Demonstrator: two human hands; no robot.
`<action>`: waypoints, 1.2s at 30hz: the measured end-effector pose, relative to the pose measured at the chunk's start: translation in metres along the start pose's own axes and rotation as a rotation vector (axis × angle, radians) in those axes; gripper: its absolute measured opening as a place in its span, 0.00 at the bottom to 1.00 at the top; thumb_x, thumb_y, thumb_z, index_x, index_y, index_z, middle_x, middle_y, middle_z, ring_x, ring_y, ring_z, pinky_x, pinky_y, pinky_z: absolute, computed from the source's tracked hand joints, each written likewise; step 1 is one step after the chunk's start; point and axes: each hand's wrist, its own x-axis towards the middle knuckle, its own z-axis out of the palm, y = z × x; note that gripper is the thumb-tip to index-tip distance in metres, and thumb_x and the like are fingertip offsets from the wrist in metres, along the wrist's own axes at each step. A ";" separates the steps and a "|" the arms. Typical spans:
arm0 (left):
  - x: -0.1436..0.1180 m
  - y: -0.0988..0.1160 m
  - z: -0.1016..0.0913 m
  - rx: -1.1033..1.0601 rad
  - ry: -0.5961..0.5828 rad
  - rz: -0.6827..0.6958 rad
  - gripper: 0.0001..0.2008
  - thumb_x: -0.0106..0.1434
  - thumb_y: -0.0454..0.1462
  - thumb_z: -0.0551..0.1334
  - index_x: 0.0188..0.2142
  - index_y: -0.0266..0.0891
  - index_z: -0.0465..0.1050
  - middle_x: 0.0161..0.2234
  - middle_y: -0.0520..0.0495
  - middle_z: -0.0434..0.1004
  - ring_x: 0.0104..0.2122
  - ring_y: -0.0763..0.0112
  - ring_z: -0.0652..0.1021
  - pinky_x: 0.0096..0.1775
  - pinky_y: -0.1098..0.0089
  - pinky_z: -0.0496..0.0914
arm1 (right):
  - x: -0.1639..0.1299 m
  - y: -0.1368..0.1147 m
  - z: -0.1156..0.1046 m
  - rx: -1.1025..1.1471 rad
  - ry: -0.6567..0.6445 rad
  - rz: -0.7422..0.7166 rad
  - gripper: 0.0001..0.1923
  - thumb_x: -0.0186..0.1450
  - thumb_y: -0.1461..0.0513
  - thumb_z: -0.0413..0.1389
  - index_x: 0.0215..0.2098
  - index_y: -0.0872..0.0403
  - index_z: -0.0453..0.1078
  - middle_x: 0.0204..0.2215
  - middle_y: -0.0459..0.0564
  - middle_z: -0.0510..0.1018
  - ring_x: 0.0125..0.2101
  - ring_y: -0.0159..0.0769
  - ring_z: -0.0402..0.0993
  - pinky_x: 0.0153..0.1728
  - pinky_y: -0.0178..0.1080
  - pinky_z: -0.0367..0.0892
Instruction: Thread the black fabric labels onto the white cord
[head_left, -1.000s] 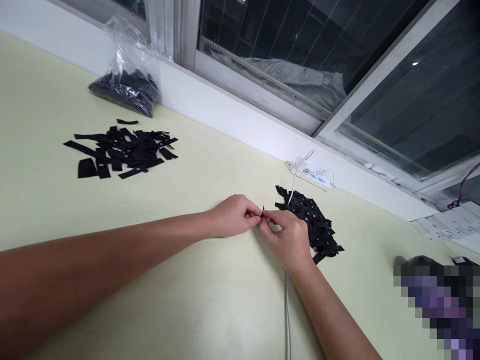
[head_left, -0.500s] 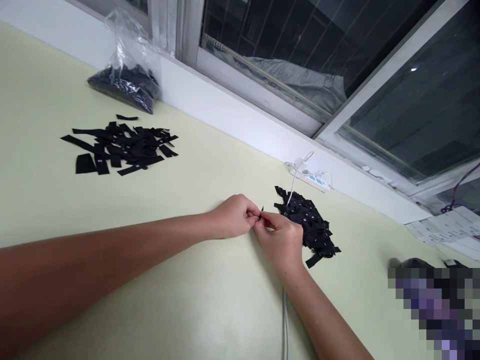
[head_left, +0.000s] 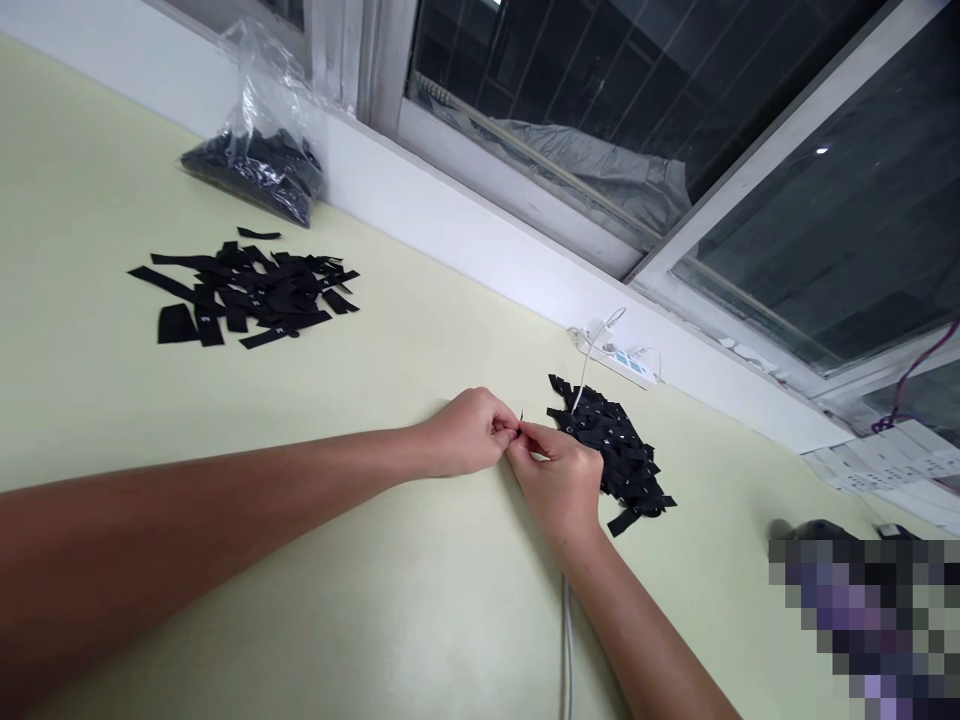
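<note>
Left hand (head_left: 469,435) and right hand (head_left: 562,480), head view: fingertips brought together slightly right of centre, above the pale yellow-green table (head_left: 360,590). Both are pinching one small black piece (head_left: 519,432) between thumb and finger; a thin dark point of it projects upward from the grip, the rest is covered by the fingers. Left hand: remaining fingers curled in toward the palm. Right hand: thumb and index finger form a small loop, tips at the piece. Exact form of the piece: too small to tell.

Right heap (head_left: 626,455): black strips, overlapping, some with small white marks, lying just beyond and to the right of the right hand. Left heap (head_left: 262,290): similar black strips, more loosely spread, well apart from both hands. Single black strip (head_left: 259,234) lies by itself between the left heap and a clear plastic bag (head_left: 262,165), which stands against the white wall and contains dark material in its lower part.

Power strip (head_left: 626,362), white with blue sockets, at the foot of the wall; white cable (head_left: 583,375) passes from it down to the right heap. Pale cord (head_left: 568,650) visible beside the right forearm, running to the bottom edge. Windows above the wall, dark panes.
</note>
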 end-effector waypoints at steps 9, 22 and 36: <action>-0.001 0.004 0.000 0.084 -0.034 -0.013 0.07 0.54 0.32 0.57 0.21 0.38 0.70 0.18 0.53 0.60 0.21 0.75 0.59 0.23 0.70 0.53 | 0.004 0.003 0.000 0.159 -0.011 0.295 0.09 0.57 0.61 0.60 0.31 0.49 0.83 0.25 0.46 0.84 0.24 0.39 0.80 0.28 0.37 0.74; 0.001 0.011 -0.002 0.050 0.011 -0.057 0.07 0.58 0.36 0.59 0.26 0.38 0.75 0.24 0.51 0.74 0.24 0.73 0.69 0.27 0.71 0.60 | 0.007 0.011 -0.008 0.210 -0.108 0.013 0.11 0.65 0.63 0.55 0.40 0.50 0.80 0.35 0.48 0.83 0.33 0.37 0.80 0.38 0.39 0.78; 0.004 0.003 -0.001 -0.035 0.056 -0.077 0.09 0.60 0.40 0.62 0.31 0.37 0.76 0.28 0.49 0.77 0.26 0.73 0.72 0.28 0.72 0.63 | 0.017 0.018 -0.022 0.822 -0.388 0.662 0.23 0.57 0.54 0.65 0.48 0.53 0.71 0.26 0.43 0.73 0.24 0.31 0.69 0.27 0.37 0.73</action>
